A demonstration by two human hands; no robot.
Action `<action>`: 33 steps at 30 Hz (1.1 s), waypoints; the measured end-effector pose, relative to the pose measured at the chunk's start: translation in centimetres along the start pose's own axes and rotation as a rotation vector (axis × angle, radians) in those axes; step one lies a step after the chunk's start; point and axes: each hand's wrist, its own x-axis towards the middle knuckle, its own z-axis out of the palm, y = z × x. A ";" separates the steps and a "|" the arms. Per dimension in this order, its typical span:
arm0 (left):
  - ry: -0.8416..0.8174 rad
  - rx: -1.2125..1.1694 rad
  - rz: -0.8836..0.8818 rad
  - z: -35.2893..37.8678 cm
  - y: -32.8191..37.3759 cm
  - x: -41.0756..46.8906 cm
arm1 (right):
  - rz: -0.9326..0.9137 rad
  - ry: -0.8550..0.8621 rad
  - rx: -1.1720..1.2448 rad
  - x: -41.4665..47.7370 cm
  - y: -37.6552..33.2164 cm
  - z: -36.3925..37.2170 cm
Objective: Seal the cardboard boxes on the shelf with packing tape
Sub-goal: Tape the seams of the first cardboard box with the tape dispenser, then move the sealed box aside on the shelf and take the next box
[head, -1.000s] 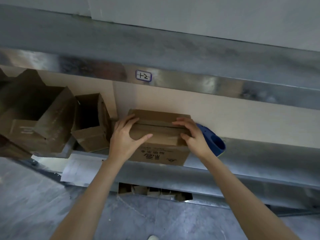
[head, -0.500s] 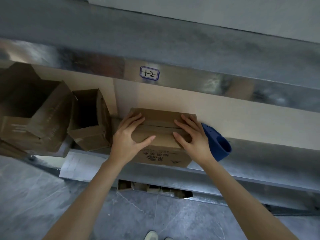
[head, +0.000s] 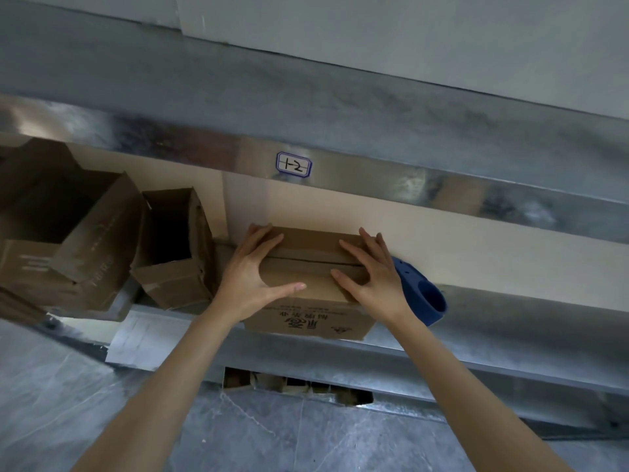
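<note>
A small brown cardboard box (head: 308, 315) with printed characters on its front stands on the metal shelf (head: 493, 332). Its two top flaps are folded down and meet in a seam across the middle. My left hand (head: 253, 270) lies flat on the left end of the flaps, fingers straight, thumb stretched along the near flap. My right hand (head: 372, 274) presses the right end with spread fingers. A blue tape dispenser (head: 420, 294) lies on the shelf just right of the box, partly hidden behind my right hand.
Two open cardboard boxes stand to the left: a mid-sized one (head: 170, 247) and a larger one (head: 61, 229) with raised flaps. The shelf beam above carries a label (head: 293, 165). A white sheet (head: 146, 335) hangs at the shelf's front edge. Grey floor lies below.
My right hand has flattened and spread onto the right end of the flaps. My left hand stays on the left end. The camera has shifted slightly.
</note>
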 end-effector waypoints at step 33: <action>0.008 -0.204 -0.076 -0.8 -1.2 -5.4 | 0.067 0.012 0.252 -5.0 2.5 -0.9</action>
